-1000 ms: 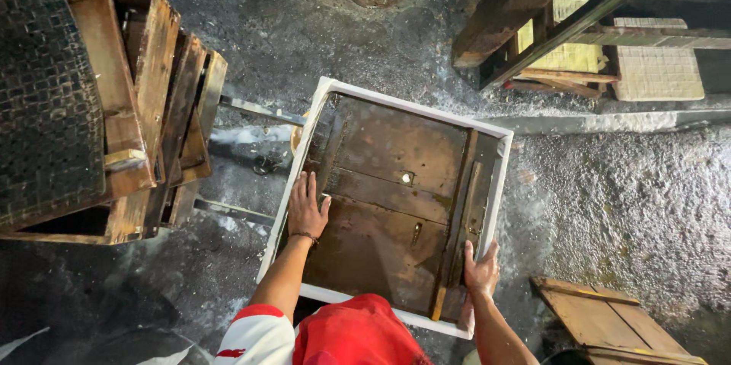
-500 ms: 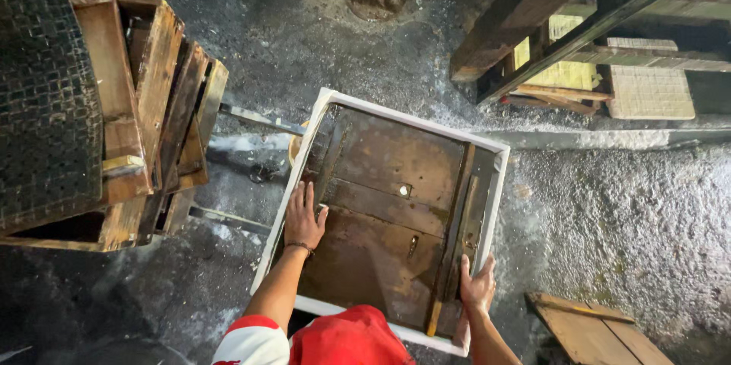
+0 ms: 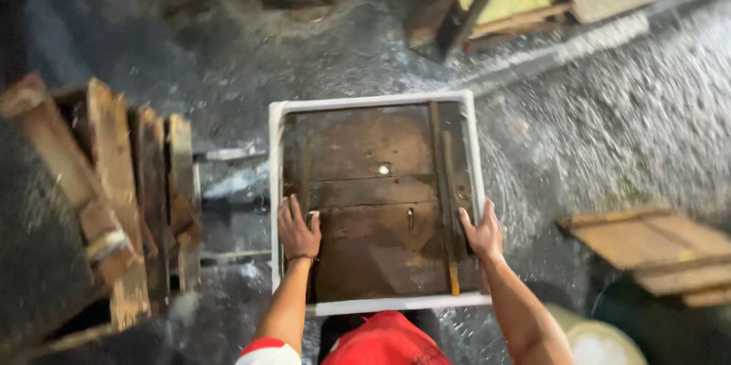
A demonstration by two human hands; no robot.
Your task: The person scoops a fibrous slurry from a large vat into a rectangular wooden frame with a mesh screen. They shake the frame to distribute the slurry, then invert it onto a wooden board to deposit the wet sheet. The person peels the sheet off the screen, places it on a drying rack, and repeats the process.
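Left hand (image 3: 297,229) flat on wooden tray (image 3: 373,197), fingers spread, right hand (image 3: 481,232) gripping tray's right rim, wooden frames (image 3: 114,197) at left

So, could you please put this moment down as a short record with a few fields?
surface: wet, dark ground
main thing: white-rimmed tray with a dark wooden board bottom, lying flat
left hand: flat on the boards beside the tray's left rim
right hand: on the tray's right rim
left of tray: stacked wooden frames
right of tray: wooden board
image: motion-blurred
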